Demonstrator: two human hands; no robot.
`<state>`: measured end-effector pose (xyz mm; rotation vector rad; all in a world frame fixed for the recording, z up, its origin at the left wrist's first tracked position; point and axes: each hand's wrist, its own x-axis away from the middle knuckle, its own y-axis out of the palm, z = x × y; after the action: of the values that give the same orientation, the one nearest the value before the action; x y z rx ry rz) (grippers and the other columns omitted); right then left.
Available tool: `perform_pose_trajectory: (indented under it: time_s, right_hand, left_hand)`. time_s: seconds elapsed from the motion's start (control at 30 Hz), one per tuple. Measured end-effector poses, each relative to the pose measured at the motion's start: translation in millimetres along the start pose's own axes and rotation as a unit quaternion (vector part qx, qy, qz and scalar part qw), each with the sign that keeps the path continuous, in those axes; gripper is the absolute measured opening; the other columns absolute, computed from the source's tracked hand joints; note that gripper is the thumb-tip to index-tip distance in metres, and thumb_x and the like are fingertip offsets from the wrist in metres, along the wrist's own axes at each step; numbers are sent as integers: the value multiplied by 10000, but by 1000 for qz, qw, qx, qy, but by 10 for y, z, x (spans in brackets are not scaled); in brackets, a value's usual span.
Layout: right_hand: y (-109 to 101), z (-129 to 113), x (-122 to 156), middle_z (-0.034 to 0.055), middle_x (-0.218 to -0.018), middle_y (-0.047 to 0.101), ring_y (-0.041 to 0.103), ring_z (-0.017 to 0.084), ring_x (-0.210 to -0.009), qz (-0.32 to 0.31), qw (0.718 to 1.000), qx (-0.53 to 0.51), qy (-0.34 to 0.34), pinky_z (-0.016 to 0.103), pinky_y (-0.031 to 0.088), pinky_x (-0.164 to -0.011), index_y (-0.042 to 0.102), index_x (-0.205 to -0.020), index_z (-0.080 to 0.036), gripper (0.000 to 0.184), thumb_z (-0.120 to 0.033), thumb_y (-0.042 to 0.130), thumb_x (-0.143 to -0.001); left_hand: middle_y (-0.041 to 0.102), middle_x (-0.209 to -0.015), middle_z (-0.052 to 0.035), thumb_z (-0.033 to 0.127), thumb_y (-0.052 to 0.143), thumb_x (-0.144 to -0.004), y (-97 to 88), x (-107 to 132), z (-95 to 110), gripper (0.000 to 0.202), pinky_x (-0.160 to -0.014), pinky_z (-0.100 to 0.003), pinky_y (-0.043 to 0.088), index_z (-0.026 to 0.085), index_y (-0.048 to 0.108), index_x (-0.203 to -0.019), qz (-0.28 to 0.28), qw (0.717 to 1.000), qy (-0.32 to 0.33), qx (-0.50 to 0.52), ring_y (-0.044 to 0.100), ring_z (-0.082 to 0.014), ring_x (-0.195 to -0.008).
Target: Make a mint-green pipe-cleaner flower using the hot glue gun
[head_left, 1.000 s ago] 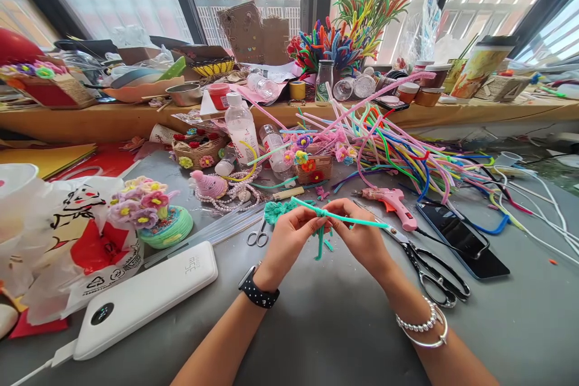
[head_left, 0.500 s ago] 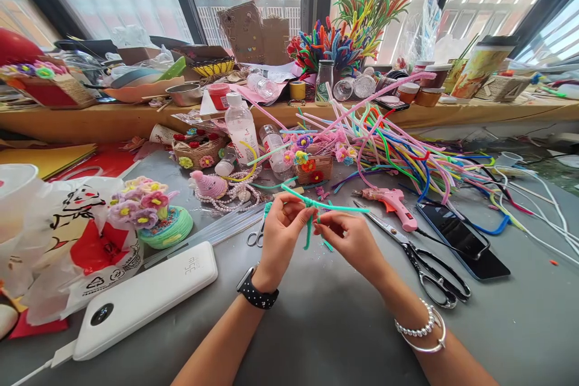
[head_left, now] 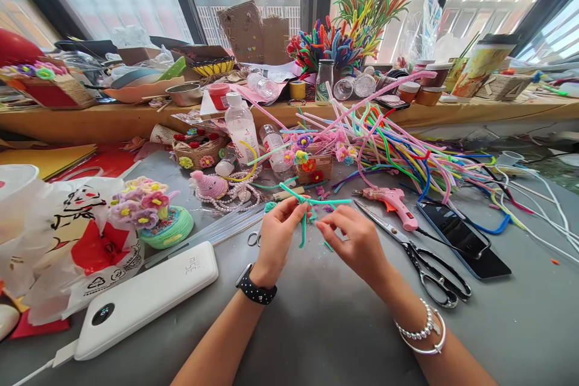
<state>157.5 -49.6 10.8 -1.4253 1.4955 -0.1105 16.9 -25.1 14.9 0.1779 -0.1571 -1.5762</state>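
Note:
My left hand (head_left: 277, 242) pinches a teal-green pipe cleaner (head_left: 328, 201) between thumb and fingers. Crossed strands are twisted together at the pinch, one long end reaching right and a shorter one hanging down. To the right, my right hand (head_left: 355, 241) hovers with curled fingers and a gap at the thumb; nothing shows in its grasp. The long green end passes just above its fingertips. Behind my left hand lie a small pair of scissors (head_left: 254, 239), mostly hidden, and clear glue sticks (head_left: 217, 226). Large black-handled scissors (head_left: 418, 259) rest beside my right hand.
A pink glue gun (head_left: 392, 204) and a phone (head_left: 465, 241) lie at the right. Behind them spreads a heap of colourful pipe cleaners (head_left: 398, 139). A white power bank (head_left: 149, 301) and a pipe-cleaner flower pot (head_left: 165, 226) stand left. Bottles and small baskets line the back.
My right hand has come away from the green strands and moved slightly right and down, its fingers loosening. My left hand still holds the pipe cleaner, shifted slightly left.

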Motion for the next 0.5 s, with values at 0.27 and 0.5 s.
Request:
perform_pose_trajectory:
  time_s: [0.27, 0.5]
  right_hand:
    - [-76, 118, -54, 40, -731, 576, 486, 171, -737, 4, 1000, 11, 9, 293, 368, -684, 575, -741, -171, 223, -326, 456, -851]
    - [-111, 125, -40, 11, -674, 546, 485, 124, -627, -108, 993, -33, 45, 236, 340, -589, 520, -703, -179, 314, -354, 343, -895]
  left_hand:
    - [598, -629, 34, 249, 666, -675, 44, 48, 4, 248, -632, -225, 455, 158, 513, -847, -133, 991, -21, -1, 584, -106, -631]
    - [584, -666, 19, 261, 664, -678, 1, 36, 35, 238, -648, -254, 473, 151, 480, -780, -210, 976, -49, -24, 595, -114, -634]
